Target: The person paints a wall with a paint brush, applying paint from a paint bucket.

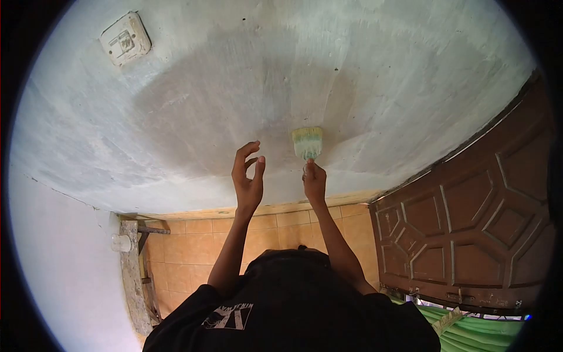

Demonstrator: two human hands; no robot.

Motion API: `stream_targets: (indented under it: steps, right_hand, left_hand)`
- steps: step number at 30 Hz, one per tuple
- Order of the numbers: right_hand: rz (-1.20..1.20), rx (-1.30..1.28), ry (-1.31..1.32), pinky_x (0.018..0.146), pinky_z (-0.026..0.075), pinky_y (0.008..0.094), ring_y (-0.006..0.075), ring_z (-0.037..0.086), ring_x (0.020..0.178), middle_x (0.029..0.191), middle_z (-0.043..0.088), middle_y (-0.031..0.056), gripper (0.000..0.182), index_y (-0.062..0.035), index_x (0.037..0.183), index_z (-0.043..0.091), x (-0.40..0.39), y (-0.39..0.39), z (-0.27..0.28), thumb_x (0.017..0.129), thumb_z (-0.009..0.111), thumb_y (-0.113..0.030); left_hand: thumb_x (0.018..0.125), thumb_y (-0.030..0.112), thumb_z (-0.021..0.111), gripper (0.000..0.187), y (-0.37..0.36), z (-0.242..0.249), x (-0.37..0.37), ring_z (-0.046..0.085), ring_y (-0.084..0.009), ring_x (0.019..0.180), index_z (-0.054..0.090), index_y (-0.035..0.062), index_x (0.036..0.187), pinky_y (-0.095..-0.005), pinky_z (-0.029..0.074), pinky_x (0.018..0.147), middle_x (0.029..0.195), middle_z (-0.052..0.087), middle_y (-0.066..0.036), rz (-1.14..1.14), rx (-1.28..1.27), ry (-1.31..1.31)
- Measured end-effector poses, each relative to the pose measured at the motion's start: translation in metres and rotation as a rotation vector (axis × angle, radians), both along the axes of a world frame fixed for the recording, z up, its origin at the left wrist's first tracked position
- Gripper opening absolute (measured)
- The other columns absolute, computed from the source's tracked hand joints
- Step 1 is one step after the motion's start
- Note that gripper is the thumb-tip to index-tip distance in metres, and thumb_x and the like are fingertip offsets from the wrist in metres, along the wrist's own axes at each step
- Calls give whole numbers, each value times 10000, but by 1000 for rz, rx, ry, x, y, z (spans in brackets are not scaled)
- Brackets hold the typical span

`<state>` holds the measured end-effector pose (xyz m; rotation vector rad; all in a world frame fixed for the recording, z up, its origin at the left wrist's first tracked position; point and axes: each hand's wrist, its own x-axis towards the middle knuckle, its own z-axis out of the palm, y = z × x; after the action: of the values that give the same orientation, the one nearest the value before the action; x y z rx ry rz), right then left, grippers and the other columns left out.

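Note:
In front of me rises a pale, whitish-grey wall (234, 100) with streaky brush marks and a darker shadowed patch. My right hand (315, 180) grips the handle of a wide paintbrush (308, 142), its yellowish bristles pointing up at the wall and its pale green-white body smeared with paint. To the left of the brush, my left hand (248, 178) is raised with nothing in it, thumb and fingers curved and apart, close to the wall surface.
A paint-spattered switch plate (125, 39) sits on the wall at upper left. At lower left stands a wooden bench (136, 281) with a clear cup (121, 243). A brown panelled door (469, 217) fills the right, above a green curtain (478, 331). Orange tiles (193, 252) cover the floor.

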<state>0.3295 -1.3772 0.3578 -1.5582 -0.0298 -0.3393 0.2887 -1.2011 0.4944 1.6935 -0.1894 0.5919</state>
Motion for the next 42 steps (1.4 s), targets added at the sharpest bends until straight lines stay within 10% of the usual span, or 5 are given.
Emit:
stream_targets:
  steps: [7, 17, 25, 35, 42]
  right_hand:
    - [-2, 65, -119, 401, 235, 233, 42, 284, 437, 537, 290, -58, 487, -118, 641, 339, 30, 11, 105, 1011, 380, -433]
    - [71, 215, 68, 389, 228, 240, 51, 263, 424, 523, 260, -61, 500, -125, 627, 318, 3, 6, -35, 1003, 395, -446]
    - [53, 138, -25, 436, 260, 255, 60, 312, 477, 537, 293, -41, 511, -91, 634, 369, 22, 19, 99, 1004, 399, -442]
    - [107, 177, 142, 385, 198, 233, 35, 236, 413, 519, 253, -72, 493, -134, 626, 320, -3, 1, -50, 1000, 408, -443]
    - [73, 273, 58, 384, 195, 233, 40, 241, 405, 505, 263, -69, 530, -138, 606, 310, -5, 12, 45, 988, 393, -496]
  left_hand:
    - [961, 205, 538, 240, 15, -1, 13, 580, -175, 1044, 595, 44, 1129, -328, 475, 854, 1113, 626, -73, -52, -5, 23]
    - [958, 205, 542, 226, 23, -13, 5, 582, -168, 1034, 592, 50, 1114, -325, 475, 848, 1084, 636, -69, -118, -5, 101]
    - [957, 215, 543, 232, 27, -33, 14, 585, -171, 1023, 593, 52, 1115, -330, 474, 847, 1074, 639, -74, -181, 40, 145]
    - [956, 215, 548, 233, 22, -48, 22, 588, -163, 1010, 597, 55, 1118, -328, 473, 840, 1068, 643, -70, -219, 8, 143]
    - [962, 241, 545, 256, 22, -36, 22, 595, -163, 991, 591, 49, 1126, -333, 474, 834, 1053, 645, -74, -199, 0, 159]
